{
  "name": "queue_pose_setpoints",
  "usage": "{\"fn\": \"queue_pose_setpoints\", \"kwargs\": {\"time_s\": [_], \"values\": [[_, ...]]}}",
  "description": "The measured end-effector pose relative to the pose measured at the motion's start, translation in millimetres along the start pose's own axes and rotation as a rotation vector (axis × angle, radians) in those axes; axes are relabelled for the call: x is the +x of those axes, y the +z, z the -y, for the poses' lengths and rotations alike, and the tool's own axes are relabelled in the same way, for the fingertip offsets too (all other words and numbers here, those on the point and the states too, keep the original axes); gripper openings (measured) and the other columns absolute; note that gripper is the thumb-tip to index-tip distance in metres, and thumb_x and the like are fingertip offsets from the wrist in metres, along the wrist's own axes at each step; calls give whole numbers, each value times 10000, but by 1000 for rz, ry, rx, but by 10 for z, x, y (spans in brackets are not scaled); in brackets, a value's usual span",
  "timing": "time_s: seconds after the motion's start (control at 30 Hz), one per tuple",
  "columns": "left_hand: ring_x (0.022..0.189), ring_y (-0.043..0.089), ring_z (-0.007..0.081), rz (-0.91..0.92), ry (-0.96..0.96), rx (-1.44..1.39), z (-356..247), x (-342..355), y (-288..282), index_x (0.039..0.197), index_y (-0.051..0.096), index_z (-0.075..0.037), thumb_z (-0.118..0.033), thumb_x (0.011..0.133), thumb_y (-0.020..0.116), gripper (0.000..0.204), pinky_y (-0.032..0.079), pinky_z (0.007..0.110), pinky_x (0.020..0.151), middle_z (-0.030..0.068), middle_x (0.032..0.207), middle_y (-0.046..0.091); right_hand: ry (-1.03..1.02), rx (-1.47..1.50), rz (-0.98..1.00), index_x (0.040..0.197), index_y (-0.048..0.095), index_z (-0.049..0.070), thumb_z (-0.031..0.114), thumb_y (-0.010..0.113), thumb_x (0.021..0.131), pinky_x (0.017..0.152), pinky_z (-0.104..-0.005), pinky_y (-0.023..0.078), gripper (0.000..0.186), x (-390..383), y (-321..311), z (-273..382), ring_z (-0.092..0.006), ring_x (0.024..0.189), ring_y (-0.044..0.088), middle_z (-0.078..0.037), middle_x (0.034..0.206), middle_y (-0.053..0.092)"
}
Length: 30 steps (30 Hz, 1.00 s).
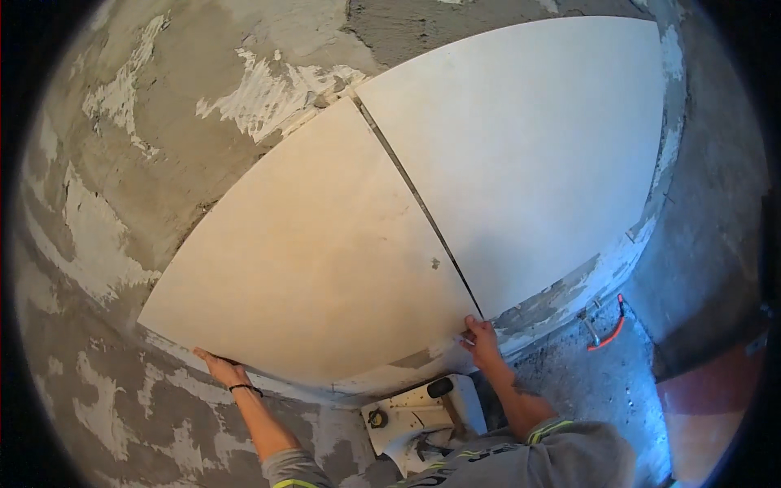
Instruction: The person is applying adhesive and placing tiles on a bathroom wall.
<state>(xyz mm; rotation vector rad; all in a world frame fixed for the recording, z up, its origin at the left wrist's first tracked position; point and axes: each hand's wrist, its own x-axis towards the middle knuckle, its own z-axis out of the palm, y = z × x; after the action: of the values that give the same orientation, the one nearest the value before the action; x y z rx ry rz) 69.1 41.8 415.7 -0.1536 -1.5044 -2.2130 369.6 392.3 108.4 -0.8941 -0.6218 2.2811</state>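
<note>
Two large off-white tiles, the left one (pixel 301 244) and the right one (pixel 529 154), lie against the rough mortared wall, separated by a narrow dark gap (pixel 415 195). My left hand (pixel 221 368) holds the lower edge of the left tile near its left corner, fingertips curled at the edge. My right hand (pixel 482 346) is closed at the bottom of the gap, by the left tile's lower right corner; what its fingers pinch is too small to tell.
Patchy grey mortar (pixel 138 203) surrounds the tiles. Below are a scuffed cream plastic container (pixel 399 427) with a dark cap and, on the dusty concrete floor (pixel 569 390), a red-framed hand tool (pixel 606 337). A reddish-brown board (pixel 704 407) stands at lower right.
</note>
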Motion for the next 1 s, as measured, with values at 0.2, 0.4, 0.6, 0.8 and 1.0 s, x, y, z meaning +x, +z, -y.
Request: {"fn": "queue_pose_setpoints", "kwargs": {"time_s": [0.2, 0.4, 0.6, 0.8, 1.0], "values": [[1213, 489, 254, -48, -25, 100, -153, -197, 97, 1418, 387, 11, -583, 978, 381, 740, 433, 395, 990, 115, 1408, 462, -3, -59, -44, 988, 427, 161, 489, 756, 777, 732, -370, 459, 510, -104, 48, -10, -152, 906, 527, -4, 973, 536], [1254, 459, 298, 57, 95, 162, 120, 210, -182, 1484, 261, -35, -598, 990, 268, 749, 414, 436, 1015, 168, 1434, 410, -27, -77, -33, 987, 420, 151, 502, 739, 787, 748, -380, 459, 515, -97, 96, -53, -159, 931, 526, -13, 1001, 531], [1338, 371, 320, -293, 393, 875, 286, 299, -105, 1462, 222, 9, -526, 1011, 228, 700, 347, 448, 1078, 238, 1450, 355, -30, -77, -19, 975, 420, 146, 492, 734, 798, 767, -399, 462, 499, -64, 86, -56, -168, 945, 540, -15, 1000, 533], [1200, 441, 402, -501, 159, 542, 63, -141, 287, 1266, 378, 91, -571, 983, 306, 724, 381, 520, 962, 315, 1239, 440, -19, -50, -76, 947, 406, 138, 497, 773, 754, 730, -371, 464, 548, -59, 104, -28, -187, 942, 529, -42, 1010, 538], [1284, 309, 476, -214, 607, 834, 1000, -819, 268, 1259, 348, 167, -407, 1033, 274, 621, 291, 528, 1056, 385, 1300, 360, -15, -82, -107, 979, 406, 136, 524, 764, 752, 708, -388, 464, 575, -64, 70, -13, -181, 960, 504, -36, 992, 517]]}}
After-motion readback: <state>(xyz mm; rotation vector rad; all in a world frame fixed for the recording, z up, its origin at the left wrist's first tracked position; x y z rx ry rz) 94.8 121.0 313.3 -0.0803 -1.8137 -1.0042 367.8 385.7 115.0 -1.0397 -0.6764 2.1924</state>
